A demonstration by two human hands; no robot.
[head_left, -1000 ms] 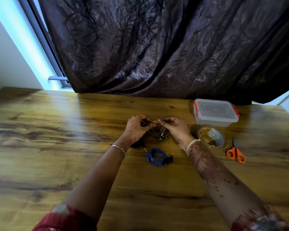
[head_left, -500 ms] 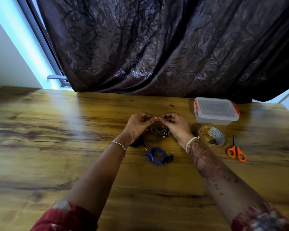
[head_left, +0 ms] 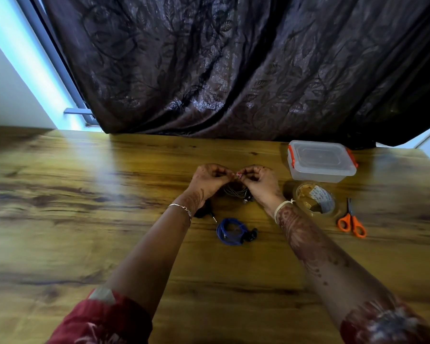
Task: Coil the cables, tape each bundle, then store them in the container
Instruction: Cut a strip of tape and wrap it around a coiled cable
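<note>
Pinching cable [head_left: 235,191]: left hand [head_left: 209,181], right hand [head_left: 261,182]

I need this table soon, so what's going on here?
A person is bundling cables. Both the left hand and the right hand pinch the top of a coiled grey cable at mid-table; whether there is tape between the fingers is too small to tell. A blue coil lies nearer the person, and a black cable lies by the left wrist. To the right, the container has its lid on, with the tape roll and scissors beside it.
</note>
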